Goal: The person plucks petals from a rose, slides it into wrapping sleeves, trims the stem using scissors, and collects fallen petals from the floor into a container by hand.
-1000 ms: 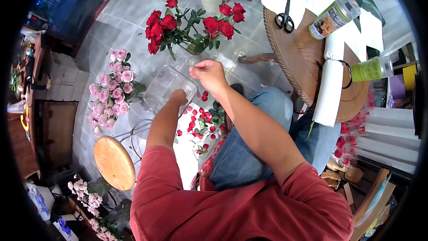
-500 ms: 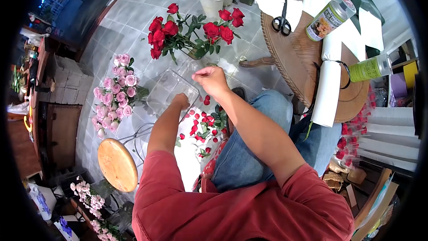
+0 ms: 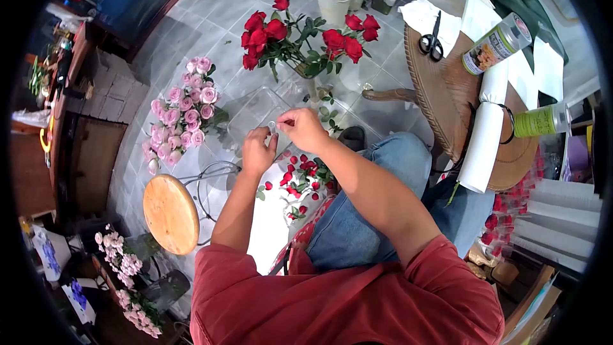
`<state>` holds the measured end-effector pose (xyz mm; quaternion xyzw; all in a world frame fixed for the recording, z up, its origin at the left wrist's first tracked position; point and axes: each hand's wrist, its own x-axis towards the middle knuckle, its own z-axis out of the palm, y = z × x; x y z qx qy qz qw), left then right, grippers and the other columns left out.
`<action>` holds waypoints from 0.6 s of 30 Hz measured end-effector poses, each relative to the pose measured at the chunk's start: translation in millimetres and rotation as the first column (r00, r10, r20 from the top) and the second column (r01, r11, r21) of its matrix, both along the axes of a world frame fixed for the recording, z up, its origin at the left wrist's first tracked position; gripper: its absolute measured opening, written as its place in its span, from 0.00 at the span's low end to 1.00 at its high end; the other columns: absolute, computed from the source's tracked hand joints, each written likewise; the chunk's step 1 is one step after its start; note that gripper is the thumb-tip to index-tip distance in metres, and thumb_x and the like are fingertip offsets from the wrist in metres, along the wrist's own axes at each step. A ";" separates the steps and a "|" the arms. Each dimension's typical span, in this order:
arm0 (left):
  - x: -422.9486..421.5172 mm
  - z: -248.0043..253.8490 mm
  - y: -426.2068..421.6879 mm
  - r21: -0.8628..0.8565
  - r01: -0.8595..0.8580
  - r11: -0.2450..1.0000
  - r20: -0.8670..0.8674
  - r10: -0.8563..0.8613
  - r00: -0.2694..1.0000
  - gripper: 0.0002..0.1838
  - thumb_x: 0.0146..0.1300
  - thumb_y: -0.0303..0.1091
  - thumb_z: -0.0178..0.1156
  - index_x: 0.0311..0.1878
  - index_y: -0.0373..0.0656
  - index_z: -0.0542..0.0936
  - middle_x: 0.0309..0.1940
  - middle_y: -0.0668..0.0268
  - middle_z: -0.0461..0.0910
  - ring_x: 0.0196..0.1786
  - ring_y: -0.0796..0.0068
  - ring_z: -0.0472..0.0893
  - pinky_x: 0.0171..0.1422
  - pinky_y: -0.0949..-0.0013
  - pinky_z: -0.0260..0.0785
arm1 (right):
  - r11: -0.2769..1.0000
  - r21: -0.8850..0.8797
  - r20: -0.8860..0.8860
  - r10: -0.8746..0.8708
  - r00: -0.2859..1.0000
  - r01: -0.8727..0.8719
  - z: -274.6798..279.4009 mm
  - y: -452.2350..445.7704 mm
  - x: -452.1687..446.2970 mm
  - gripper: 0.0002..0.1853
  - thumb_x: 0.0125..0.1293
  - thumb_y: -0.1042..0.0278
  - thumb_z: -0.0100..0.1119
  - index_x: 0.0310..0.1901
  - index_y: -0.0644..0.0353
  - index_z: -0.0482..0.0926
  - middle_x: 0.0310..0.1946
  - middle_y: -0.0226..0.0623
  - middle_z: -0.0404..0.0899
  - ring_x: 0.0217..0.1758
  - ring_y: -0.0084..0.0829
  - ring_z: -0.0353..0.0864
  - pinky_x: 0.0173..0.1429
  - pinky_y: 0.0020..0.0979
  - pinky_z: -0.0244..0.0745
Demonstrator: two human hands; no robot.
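Note:
Over a clear rectangular container [image 3: 252,112] on the tiled floor, my two hands are close together. My left hand [image 3: 258,152] has its fingers pinched near a small, clear, ring-like thing [image 3: 272,126]. My right hand [image 3: 302,129] is pinched at the other side of that small thing; what exactly it grips is too small to tell. Beyond the hands stand red roses [image 3: 258,38] with green leaves. Pink roses [image 3: 185,115] are to the left. Red petals and leaves [image 3: 300,182] lie below my right forearm.
A round wooden stool [image 3: 171,214] stands at left. The wooden table [image 3: 440,83] at right holds black scissors [image 3: 432,41], a spray can [image 3: 495,48], a green can [image 3: 539,120] and a white roll [image 3: 482,144]. A white bucket [image 3: 333,9] holds more red roses.
My left hand has risen out of the clear container and come beside my right hand. The whole view has shifted, so the surroundings appear further right.

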<state>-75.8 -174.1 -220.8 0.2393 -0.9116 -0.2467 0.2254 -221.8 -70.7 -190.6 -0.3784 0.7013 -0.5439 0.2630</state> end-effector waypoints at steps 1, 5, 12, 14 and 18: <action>3.1 -2.2 5.3 -0.043 -0.010 0.999 -0.064 0.007 0.998 0.09 0.56 0.28 0.68 0.34 0.34 0.79 0.33 0.52 0.80 0.38 0.48 0.79 0.43 0.53 0.72 | 1.000 0.004 -0.004 0.011 1.000 -0.011 -0.9 -0.4 2.6 0.09 0.61 0.72 0.69 0.41 0.68 0.87 0.33 0.44 0.88 0.34 0.26 0.85 0.43 0.29 0.80; 10.5 -16.4 19.4 -0.063 0.007 0.998 -0.151 -0.016 0.988 0.08 0.57 0.28 0.67 0.34 0.36 0.77 0.32 0.54 0.78 0.38 0.48 0.78 0.44 0.54 0.70 | 0.999 -0.026 0.152 0.045 0.987 -0.041 -11.0 -2.0 10.5 0.08 0.59 0.74 0.68 0.39 0.67 0.87 0.32 0.44 0.87 0.32 0.30 0.86 0.40 0.32 0.81; 12.9 -18.4 21.5 -0.089 -0.006 0.996 -0.131 -0.006 0.991 0.08 0.61 0.28 0.64 0.39 0.37 0.76 0.35 0.53 0.77 0.39 0.47 0.78 0.44 0.54 0.69 | 0.979 0.047 0.306 0.174 0.936 -0.197 3.3 2.3 5.4 0.09 0.64 0.78 0.66 0.44 0.70 0.85 0.35 0.38 0.87 0.38 0.21 0.84 0.46 0.26 0.81; 12.2 -15.5 22.0 -0.088 -0.004 0.996 -0.152 -0.010 0.988 0.08 0.62 0.28 0.64 0.39 0.37 0.76 0.35 0.53 0.77 0.39 0.46 0.77 0.44 0.53 0.69 | 0.979 0.046 0.360 0.167 0.918 -0.196 5.3 2.0 5.3 0.10 0.63 0.78 0.66 0.45 0.70 0.85 0.36 0.38 0.87 0.39 0.21 0.84 0.47 0.25 0.80; 14.4 -23.7 20.6 -0.062 -0.033 0.997 -0.154 0.023 0.988 0.08 0.64 0.29 0.62 0.41 0.36 0.76 0.36 0.52 0.77 0.40 0.47 0.78 0.46 0.53 0.69 | 0.970 -0.026 0.367 0.234 0.900 -0.241 -3.7 0.6 0.0 0.13 0.63 0.81 0.66 0.49 0.70 0.85 0.41 0.38 0.85 0.42 0.22 0.84 0.49 0.25 0.80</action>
